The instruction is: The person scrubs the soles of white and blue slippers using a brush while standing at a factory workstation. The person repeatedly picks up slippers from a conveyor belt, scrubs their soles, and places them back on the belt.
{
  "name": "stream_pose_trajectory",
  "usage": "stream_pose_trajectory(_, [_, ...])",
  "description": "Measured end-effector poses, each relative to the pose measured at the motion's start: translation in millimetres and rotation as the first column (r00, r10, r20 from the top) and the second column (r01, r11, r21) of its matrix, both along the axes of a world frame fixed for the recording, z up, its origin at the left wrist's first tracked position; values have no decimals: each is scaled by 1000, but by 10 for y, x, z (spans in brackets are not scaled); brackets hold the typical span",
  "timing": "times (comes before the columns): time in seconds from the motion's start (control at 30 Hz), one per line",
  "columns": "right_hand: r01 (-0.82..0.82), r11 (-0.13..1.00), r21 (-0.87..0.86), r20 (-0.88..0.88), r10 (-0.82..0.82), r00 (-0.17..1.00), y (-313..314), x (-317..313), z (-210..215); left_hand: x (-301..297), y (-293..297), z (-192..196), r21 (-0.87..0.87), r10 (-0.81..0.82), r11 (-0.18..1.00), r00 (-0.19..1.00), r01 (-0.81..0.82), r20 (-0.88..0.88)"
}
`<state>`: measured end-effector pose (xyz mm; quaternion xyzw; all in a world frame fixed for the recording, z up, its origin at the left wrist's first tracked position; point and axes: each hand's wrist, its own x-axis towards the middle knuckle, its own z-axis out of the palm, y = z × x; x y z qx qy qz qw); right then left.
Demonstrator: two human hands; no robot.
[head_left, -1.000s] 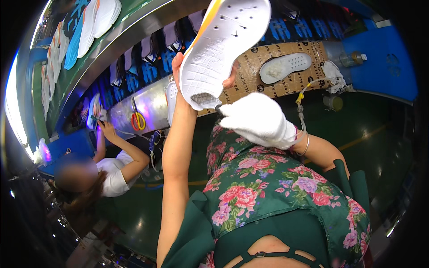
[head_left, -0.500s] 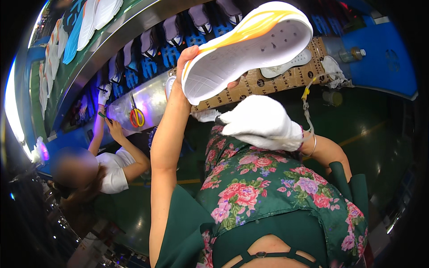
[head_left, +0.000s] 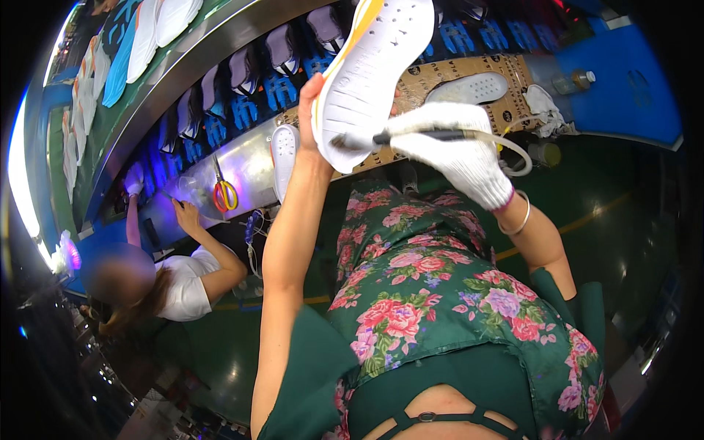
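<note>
Left fingers (head_left: 309,94) grip sole (head_left: 378,66) over near edge of surface (head_left: 253,158), right fingers (head_left: 413,126) hold brush (head_left: 381,138); I'd steady the sole, stroke evenly.

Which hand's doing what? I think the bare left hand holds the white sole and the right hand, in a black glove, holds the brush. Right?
Almost! The glove is white, not black, as the head view shows. The bare left hand holds the white sole and the right hand holds the brush.

held sole (head_left: 374,73): 1 | brush (head_left: 433,135): 1 | wearer's hands (head_left: 444,150): 2 | bench soles (head_left: 473,88): 2 | scissors (head_left: 226,196): 1 | co-worker (head_left: 189,286): 1
</note>
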<state>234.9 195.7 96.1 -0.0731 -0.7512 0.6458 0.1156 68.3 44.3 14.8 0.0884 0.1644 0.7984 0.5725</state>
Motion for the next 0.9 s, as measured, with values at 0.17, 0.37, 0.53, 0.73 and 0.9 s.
stream_pose_trajectory(0.17, [112, 986, 120, -153, -93, 984, 274, -137, -144, 188, -60, -167, -40, -4, 999, 997, 7, 82])
stream_pose_trajectory(0.37, [469, 622, 627, -566, -50, 823, 568, -434, -209, 393, -70, -72, -152, 72, 987, 993, -57, 95])
stream_pose_trajectory(0.53, [377, 666, 643, -485, -25, 874, 346, -362, -162, 366, -125, -109, -39, 107, 994, 966, -101, 235])
stream_pose_trajectory(0.73, [74, 963, 259, -236, -11, 972, 32, -12, 122, 226, -115, -77, -34, 191, 982, 960, -188, 206])
stream_pose_trajectory(0.9, [-191, 888, 418, -174, 285, 942, -69, 1, 170, 122, -41, 8, 46, 132, 989, 984, -139, 117])
